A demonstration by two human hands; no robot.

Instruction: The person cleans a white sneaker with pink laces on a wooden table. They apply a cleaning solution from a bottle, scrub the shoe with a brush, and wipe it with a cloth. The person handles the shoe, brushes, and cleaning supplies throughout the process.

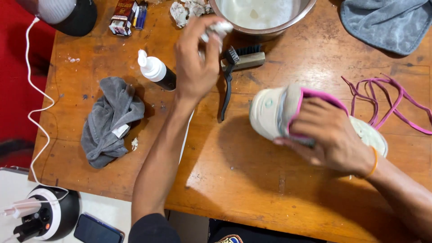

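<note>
My left hand is raised near the far side of the wooden table, its fingers closed on a small white wad just in front of a metal bowl of soapy white water. My right hand grips a pale sneaker with a pink collar, holding it on its side on the table. Two brushes lie between my hands, one with a long black handle.
Pink laces lie right of the shoe. A grey cloth and a white-capped dark bottle sit at left; another grey cloth at far right. Crumpled white wads, small boxes, a white cable, a phone.
</note>
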